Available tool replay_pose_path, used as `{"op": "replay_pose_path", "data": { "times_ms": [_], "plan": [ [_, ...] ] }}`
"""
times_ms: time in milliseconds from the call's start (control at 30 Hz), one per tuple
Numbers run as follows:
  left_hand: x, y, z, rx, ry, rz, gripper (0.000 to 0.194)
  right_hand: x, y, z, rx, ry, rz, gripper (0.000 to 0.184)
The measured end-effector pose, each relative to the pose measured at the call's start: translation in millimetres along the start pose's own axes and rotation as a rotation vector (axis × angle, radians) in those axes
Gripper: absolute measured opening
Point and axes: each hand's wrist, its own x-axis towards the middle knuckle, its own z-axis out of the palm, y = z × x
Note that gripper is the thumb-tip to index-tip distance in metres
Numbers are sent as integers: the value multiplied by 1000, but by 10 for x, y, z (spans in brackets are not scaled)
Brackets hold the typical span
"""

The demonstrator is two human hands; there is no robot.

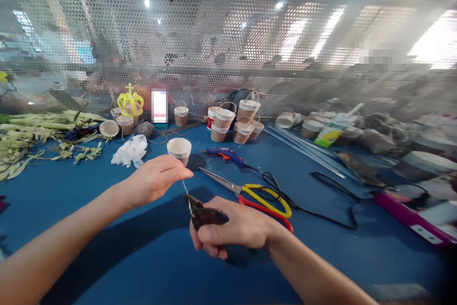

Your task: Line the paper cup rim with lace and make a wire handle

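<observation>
My left hand [155, 180] pinches the upper end of a thin wire [185, 189] above the blue table [107, 257]. My right hand [232, 228] is closed around small dark pliers [200, 212], whose jaws point up and meet the wire's lower end. A small paper cup [179, 149] stands just behind my left hand. Scissors with yellow and red handles [255, 194] lie open right of the pliers.
A blue glue gun [228, 156] with a black cord lies behind the scissors. Several little cup baskets [235, 122] stand by the perforated metal screen [228, 48]. Green stalks [39, 133], white mesh [130, 150], a yellow crown [130, 103] at left; a glue bottle [333, 131] and clutter at right.
</observation>
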Motion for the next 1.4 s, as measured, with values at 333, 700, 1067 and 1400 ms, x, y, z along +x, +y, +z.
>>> {"op": "replay_pose_path", "data": {
  "times_ms": [333, 700, 1067, 1400],
  "plan": [
    [-92, -14, 115, 279, 152, 71, 20, -22, 135, 0, 593, -250, -40, 38],
    [-37, -54, 107, 45, 292, -318, 19, 82, 206, 5, 559, -115, -175, 68],
    [62, 265, 142, -424, 175, -672, 30, 110, 132, -37, -579, 871, -152, 43],
    [74, 337, 138, -210, 110, -626, 29, 163, 165, -60, -751, 1024, -148, 30]
  ]
}}
